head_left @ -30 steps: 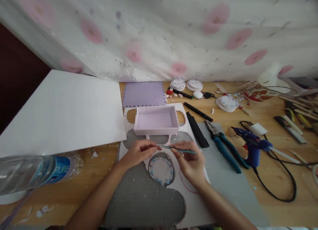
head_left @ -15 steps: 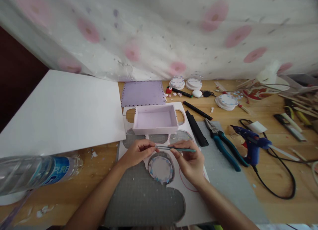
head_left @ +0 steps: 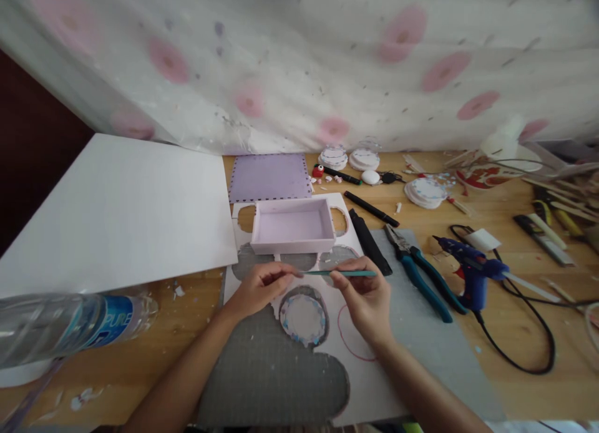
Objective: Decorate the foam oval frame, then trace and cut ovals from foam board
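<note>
My right hand (head_left: 362, 292) pinches a pair of slim teal tweezers (head_left: 353, 273), held level and pointing left. The tips reach the closed fingertips of my left hand (head_left: 266, 286); whatever small thing sits there is too tiny to make out. Below my hands lies a round white disc (head_left: 303, 319) edged with light blue and white bits. It rests within a cut-out of a white foam sheet (head_left: 360, 383), which has a pink circle drawn on it. Just beyond my hands stands an open pale lilac box (head_left: 294, 224).
Right of the sheet lie teal-handled pliers (head_left: 423, 277), a black marker (head_left: 372, 208) and a blue glue gun (head_left: 475, 271) with its cable. A water bottle (head_left: 70, 324) lies at left, near a big white board (head_left: 131, 214). Decorated discs (head_left: 425, 191) stand at the back.
My right hand and the tweezers have shifted slightly right and up. The tweezers' prongs looked apart before and now appear as one line. My left hand stays nearly in place.
</note>
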The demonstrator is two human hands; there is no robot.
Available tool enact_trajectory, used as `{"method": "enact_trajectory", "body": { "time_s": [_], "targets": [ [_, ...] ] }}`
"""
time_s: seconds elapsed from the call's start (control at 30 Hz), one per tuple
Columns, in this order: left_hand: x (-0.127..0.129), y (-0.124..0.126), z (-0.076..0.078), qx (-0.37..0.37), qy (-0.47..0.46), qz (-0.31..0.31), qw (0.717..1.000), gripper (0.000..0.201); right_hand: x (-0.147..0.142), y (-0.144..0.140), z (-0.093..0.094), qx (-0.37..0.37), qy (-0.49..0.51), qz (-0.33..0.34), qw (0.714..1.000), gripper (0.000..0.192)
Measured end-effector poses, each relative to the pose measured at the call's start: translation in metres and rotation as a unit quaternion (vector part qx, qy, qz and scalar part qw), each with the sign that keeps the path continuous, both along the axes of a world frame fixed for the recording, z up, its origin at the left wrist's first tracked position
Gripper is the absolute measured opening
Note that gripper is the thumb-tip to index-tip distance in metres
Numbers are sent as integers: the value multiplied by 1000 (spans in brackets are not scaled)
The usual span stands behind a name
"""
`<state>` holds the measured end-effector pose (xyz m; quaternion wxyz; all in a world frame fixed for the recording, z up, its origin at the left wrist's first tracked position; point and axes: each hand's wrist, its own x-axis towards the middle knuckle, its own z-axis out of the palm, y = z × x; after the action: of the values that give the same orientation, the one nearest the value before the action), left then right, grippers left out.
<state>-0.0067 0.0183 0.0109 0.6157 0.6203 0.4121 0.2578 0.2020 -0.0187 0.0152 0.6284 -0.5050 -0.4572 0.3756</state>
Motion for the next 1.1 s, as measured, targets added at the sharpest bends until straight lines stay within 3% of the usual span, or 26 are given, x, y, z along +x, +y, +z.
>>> {"method": "enact_trajectory", "body": {
  "time_s": [0.17, 0.27, 0.47, 0.63, 0.87, 1.1],
  "targets": [
    [-5, 2, -5, 153, -3, 180, 972, 47, 19, 26, 6, 38, -37, -93, 994, 20],
    [-8, 7, -11, 229, 75, 223, 945, 42, 28, 40, 6, 48, -112, -41, 992, 15],
    [-8, 4, -15, 281, 188, 194, 921, 14, 41, 38, 7, 74, -236, 28, 969, 4],
    [-7, -3, -9, 307, 257, 188, 897, 11, 48, 27, 13, 71, -236, 27, 969, 6],
    [-7, -5, -9, 352, 299, 191, 866, 10, 45, 21, 22, 95, -329, 71, 937, 7],
    [-7, -5, -11, 373, 304, 195, 854, 9, 37, 21, 19, 49, -311, 23, 949, 4]
  ]
}}
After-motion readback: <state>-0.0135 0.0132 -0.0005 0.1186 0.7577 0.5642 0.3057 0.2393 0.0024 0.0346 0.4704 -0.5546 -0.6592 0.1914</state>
